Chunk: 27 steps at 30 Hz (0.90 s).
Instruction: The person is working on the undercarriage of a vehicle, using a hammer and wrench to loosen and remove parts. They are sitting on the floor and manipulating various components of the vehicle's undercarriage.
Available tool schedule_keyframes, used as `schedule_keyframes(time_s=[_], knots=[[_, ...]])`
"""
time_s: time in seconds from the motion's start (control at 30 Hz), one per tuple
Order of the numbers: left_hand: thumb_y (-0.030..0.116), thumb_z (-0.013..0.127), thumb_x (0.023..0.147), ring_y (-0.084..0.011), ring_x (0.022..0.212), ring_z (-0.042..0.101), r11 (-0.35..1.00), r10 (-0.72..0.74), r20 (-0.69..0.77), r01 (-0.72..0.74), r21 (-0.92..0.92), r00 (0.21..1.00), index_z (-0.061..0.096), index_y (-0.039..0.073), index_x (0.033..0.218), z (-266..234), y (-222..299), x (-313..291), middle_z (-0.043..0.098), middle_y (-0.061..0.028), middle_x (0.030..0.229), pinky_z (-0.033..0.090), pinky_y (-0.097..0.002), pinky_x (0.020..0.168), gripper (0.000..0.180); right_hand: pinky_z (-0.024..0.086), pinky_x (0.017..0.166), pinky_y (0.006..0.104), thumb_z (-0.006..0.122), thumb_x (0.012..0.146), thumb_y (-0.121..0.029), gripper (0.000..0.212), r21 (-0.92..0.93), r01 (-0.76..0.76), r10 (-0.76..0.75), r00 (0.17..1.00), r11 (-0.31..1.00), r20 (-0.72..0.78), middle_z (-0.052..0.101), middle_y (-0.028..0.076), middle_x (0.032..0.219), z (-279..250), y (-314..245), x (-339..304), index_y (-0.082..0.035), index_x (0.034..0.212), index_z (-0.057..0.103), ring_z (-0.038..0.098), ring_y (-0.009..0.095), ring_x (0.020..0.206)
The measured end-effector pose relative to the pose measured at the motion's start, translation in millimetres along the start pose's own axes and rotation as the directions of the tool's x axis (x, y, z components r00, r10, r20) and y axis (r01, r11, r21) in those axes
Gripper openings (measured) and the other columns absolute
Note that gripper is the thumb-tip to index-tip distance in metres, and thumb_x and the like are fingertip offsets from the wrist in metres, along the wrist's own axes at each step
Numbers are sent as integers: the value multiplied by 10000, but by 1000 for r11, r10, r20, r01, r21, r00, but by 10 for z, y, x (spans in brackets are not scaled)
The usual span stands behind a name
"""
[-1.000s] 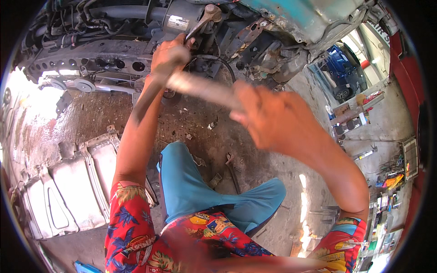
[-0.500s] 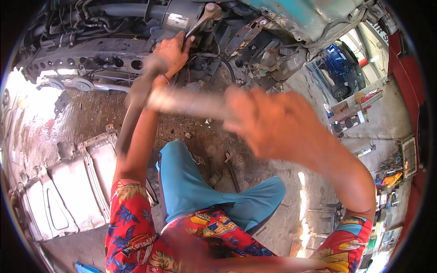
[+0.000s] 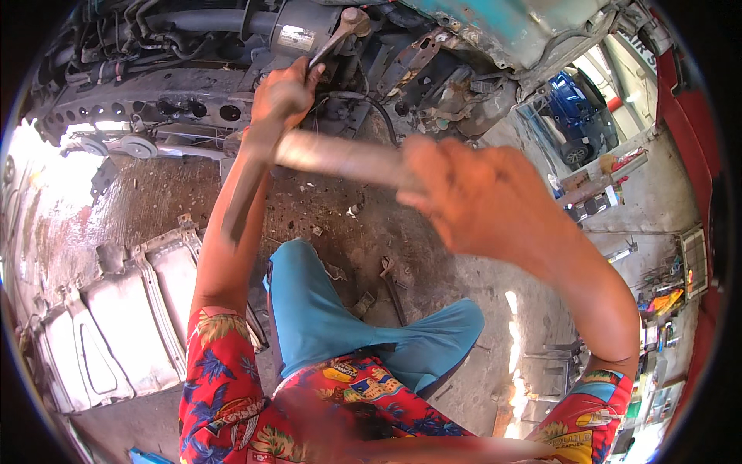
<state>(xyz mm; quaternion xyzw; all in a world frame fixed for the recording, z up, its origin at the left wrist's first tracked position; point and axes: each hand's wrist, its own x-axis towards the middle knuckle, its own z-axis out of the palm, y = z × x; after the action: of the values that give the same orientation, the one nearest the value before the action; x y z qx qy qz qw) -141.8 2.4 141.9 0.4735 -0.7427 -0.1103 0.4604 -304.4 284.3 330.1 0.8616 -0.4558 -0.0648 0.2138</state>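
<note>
Down by the dark car frame (image 3: pixel 166 110), I'm squatting on the garage floor (image 3: pixel 456 278) with both arms stretched out ahead of me. My right hand (image 3: pixel 479 197) is clenching the wooden handle of a hammer (image 3: pixel 332 158), fingers wrapping all the way round. I'm gripping toward the near end, I reckon because that's leaving plenty of handle for leverage. The long head is showing across my left forearm, though I can't tell how much gap is sitting between them.

My left hand (image 3: pixel 287 76) is reaching up to the frame and looks to be grasping the near end of a metal bar (image 3: pixel 340 35), probably steadying it. The bar's rounded end is pointing up and away from me, just beside a dark cylinder (image 3: pixel 297 27). My knees (image 3: pixel 313 309) are spreading wide, likely for balance and elbow room. A pale metal panel (image 3: pixel 124 317) is lying on the floor to my left, well clear of my arms.

Hard to make out: the hammer is blurring and covering part of my left hand and wrist, my fingers are hiding the bar's near tip, and the top edge of the view is cutting off the engine parts (image 3: pixel 147 35).
</note>
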Motion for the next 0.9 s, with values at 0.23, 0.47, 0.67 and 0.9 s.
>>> schedule_keyframes(time_s=[0.23,0.47,0.67,0.9], knots=[[319,667,993,-511,983,677,997,48,-72,-52,-48,996,703,39,1185,-20,101,-53,727,-281,1011,544,-571,842,341,604,660,539,604,1042,-286,321,-16,-400,397,903,916,162,717,251,784,197,586,307,8,1144,529,730,474,725],[397,577,1075,-528,920,666,990,34,-55,-41,-139,998,664,17,1079,29,221,-204,708,-293,887,518,-596,789,390,599,673,512,614,1045,-315,344,59,-292,273,937,955,218,710,241,799,306,123,-373,-9,1178,530,735,434,752],[393,609,1082,-398,773,667,949,-20,37,31,-313,999,647,-53,1076,342,436,-351,659,-238,805,507,-481,730,447,572,639,492,698,1001,-290,401,300,-370,383,924,879,18,693,254,871,665,39,-1249,-2,1245,563,720,409,765],[214,633,1070,-112,600,562,782,-109,265,247,-573,958,628,14,1067,605,746,-511,568,-7,689,444,-328,559,201,526,542,368,592,1087,-390,415,909,-410,731,599,-71,327,674,153,912,1698,264,-1812,-1,1228,562,628,230,604]])
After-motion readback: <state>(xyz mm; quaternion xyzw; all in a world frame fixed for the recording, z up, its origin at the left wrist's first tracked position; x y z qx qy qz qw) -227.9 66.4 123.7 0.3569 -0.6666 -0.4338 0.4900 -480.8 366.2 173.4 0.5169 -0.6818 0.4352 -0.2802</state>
